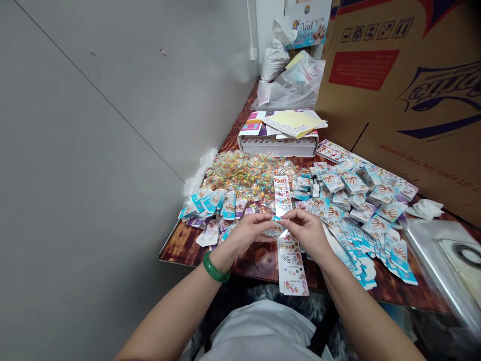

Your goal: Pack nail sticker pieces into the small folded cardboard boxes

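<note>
My left hand (251, 231), with a green bangle (215, 269) on the wrist, and my right hand (307, 228) meet over the near edge of the wooden table (259, 263). Together they pinch a small blue-and-white packet (277, 224) between the fingertips, both hands closed on it. A long nail-sticker sheet (291, 265) lies just under my hands and hangs over the table edge. Another sticker sheet (282, 195) lies just beyond my fingers.
A heap of shiny coloured bits (248, 173) lies at centre left. Folded small packets (214, 203) sit left, and several more (361, 200) spread right. A white box (278, 143) with papers, plastic bags (289, 82), a large carton (409, 85) and a phone (464, 260) ring the table.
</note>
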Demonstrator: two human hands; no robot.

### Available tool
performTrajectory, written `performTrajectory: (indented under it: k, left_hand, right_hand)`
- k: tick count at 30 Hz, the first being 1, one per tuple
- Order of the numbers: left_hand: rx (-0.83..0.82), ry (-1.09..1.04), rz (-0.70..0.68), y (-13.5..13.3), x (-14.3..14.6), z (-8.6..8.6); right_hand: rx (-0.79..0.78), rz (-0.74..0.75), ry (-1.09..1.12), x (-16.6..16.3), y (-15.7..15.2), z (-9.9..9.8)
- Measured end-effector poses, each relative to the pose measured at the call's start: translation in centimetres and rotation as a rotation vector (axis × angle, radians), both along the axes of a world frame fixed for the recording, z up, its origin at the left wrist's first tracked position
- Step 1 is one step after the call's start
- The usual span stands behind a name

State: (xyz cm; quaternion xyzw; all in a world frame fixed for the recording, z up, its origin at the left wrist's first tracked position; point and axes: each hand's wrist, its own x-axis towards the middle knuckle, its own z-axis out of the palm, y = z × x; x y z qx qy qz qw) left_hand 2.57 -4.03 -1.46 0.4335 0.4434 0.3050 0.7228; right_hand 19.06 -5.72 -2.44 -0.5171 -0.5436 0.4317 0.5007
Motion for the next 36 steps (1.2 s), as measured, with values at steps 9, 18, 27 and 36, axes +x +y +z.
performTrajectory:
  k: [9, 18, 27, 36]
  left_hand:
    - [-0.071, -0.045, 0.107, 0.1, 0.1, 0.6]
    - [-0.080, 0.054, 0.001, 0.0, 0.3, -0.2]
    - [-0.232, 0.124, 0.115, 0.5, 2.6, -3.4]
    - [-0.150, 0.289, 0.176, 1.9, 5.3, -5.1]
  right_hand:
    - [0.280, 0.036, -0.198, -0.2, -1.0, -0.1]
    - [0.223, 0.125, -0.220, 0.1, -0.8, -1.1]
    - [0.154, -0.396, -0.448, 7.5, 4.6, 1.9]
    - [0.237, -0.457, -0.553, 7.9, 2.5, 0.9]
